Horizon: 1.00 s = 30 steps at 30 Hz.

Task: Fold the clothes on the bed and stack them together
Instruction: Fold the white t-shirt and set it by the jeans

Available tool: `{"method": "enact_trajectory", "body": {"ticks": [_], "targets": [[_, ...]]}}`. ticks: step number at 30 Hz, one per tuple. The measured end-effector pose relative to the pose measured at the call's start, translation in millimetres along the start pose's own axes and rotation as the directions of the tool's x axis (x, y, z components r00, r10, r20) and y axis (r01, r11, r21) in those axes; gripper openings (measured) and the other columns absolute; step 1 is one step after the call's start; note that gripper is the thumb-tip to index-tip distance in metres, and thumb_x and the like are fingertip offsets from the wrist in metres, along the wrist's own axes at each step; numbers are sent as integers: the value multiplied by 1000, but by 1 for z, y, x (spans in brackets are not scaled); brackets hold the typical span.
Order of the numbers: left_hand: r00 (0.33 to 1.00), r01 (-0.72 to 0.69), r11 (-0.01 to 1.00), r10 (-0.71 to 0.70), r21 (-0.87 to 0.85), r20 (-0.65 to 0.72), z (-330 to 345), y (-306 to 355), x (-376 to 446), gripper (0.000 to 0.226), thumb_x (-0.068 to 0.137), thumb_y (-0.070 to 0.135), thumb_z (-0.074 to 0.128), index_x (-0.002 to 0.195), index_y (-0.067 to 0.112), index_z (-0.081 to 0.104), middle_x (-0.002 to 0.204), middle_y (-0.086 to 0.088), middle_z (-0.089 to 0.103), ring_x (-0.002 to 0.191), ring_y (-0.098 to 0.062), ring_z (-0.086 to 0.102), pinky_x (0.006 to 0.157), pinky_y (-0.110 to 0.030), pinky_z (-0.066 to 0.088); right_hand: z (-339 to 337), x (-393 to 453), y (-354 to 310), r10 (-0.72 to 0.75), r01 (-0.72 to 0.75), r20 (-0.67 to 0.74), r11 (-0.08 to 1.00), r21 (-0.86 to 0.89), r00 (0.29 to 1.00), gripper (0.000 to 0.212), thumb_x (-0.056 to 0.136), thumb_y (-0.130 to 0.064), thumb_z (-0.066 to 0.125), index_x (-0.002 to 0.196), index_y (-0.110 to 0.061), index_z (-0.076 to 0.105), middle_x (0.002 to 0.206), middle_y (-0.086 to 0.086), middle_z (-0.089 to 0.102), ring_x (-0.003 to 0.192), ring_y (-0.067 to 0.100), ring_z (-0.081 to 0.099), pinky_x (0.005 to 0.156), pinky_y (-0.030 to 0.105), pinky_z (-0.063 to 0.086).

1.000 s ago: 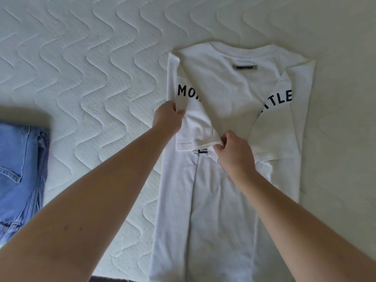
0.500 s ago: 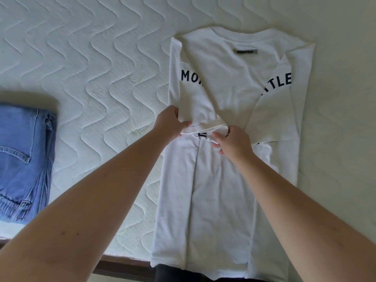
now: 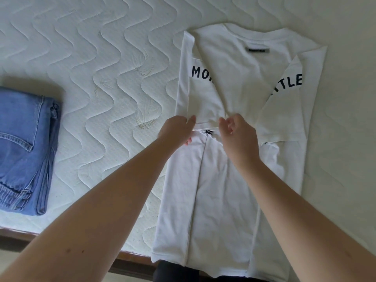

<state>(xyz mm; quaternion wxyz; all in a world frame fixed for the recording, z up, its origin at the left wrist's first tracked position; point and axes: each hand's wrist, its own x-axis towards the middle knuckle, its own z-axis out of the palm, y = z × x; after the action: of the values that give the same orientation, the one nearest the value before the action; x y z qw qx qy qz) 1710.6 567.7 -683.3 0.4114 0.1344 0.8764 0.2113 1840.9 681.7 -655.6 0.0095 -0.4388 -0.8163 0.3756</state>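
Left hand (image 3: 176, 129) fingers pinch the hem of the folded-in left sleeve (image 3: 203, 110) of the white shirt (image 3: 219, 180); right hand (image 3: 238, 135) fingers are loosely curled at the same hem's other end, thumb and forefinger close together, can't tell if they actually grip the cloth. Shirt lies flat on the bed (image 3: 101, 78), collar away from the person, both sides and sleeves folded in, bottom edge hanging just over the bed's near edge. Folded jeans (image 3: 24, 149) sit well apart at the left on the same bed.
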Motion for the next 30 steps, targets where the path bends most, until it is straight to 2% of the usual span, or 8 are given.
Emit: {"method": "enact_trajectory", "body": {"ticks": [2,5,9,16,23,25,27,30], "targets": [[986,6,994,12,108,-164,-7,-6,0,46,101,47,36,73,16,55,68,-1,64,67,-20,61,62,-31,46,8,11,-7,-75,77,-26,994,83,997,19,97,-29,55,104,-11,60,100,4,63,93,23,59,84,36,44],[946,-22,1000,16,-17,-325,-17,-14,4,25,99,37,49,102,13,55,88,-5,64,81,-23,61,65,-32,45,19,35,-10,25,-23,-17,989,144,1000,31,95,-27,59,122,-12,57,118,8,58,111,26,54,98,39,41],[946,-62,995,35,-74,-321,-26,-13,26,33,96,29,58,123,10,55,114,-7,64,107,-23,58,86,-29,43,35,50,-3,51,-49,65,998,-35,997,43,86,-28,69,124,-15,54,115,9,56,111,27,50,94,34,37],[934,-157,975,94,-159,-343,-43,18,69,22,96,21,58,116,15,60,97,8,63,89,-12,58,79,-25,46,32,62,-2,13,-12,38,1000,-8,999,59,80,-26,74,131,-11,49,118,10,59,110,29,55,95,40,43],[940,-198,961,131,-191,-316,-73,57,119,29,98,24,54,125,15,59,106,6,64,96,-14,58,81,-26,46,33,98,-10,-15,4,81,991,132,997,36,92,-24,65,124,-9,58,114,6,67,104,22,62,87,25,43],[940,-197,959,127,-202,-316,-81,69,134,27,98,26,55,120,13,63,98,5,64,88,-14,58,78,-26,46,35,108,-16,-3,-12,85,983,182,996,34,92,-24,65,123,-11,59,112,2,68,102,20,64,89,26,45],[945,-184,966,124,-180,-301,-89,79,149,24,98,31,54,87,12,66,69,5,54,63,-12,49,60,-25,39,37,117,-21,4,-26,103,976,215,995,33,92,-24,65,123,-13,61,108,-2,68,101,17,64,89,25,46],[953,-143,982,103,-123,-284,-101,90,166,46,97,39,56,58,19,40,55,3,37,49,-14,36,45,-23,29,42,131,-30,11,-45,142,970,237,990,33,90,-24,67,121,-16,62,100,-8,65,96,12,63,85,23,46]]}}
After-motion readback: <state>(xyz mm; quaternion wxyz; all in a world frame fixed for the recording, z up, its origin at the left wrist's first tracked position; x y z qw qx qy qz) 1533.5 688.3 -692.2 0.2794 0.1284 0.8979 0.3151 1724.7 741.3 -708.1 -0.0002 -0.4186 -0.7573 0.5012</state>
